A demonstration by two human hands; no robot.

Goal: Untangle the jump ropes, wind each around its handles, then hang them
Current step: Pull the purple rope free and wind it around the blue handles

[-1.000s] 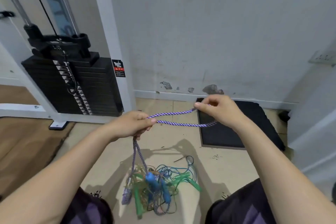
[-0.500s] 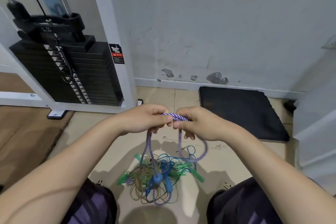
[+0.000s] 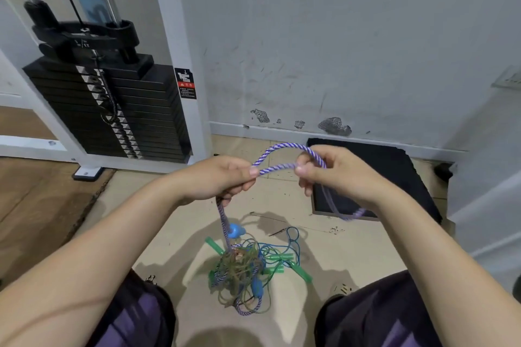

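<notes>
Both hands' grip stretches purple rope (image 3: 277, 170) sideways, left (image 3: 222, 177) to right (image 3: 335, 172).

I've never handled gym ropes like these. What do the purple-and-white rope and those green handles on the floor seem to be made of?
The purple-and-white rope looks like twisted textile cord, cotton or synthetic: spiral strands show, the finish is matte, and it bends softly between the left hand and the right hand. The green handles look like translucent moulded plastic with a slight gloss, though the picture is too small to be sure.
</notes>
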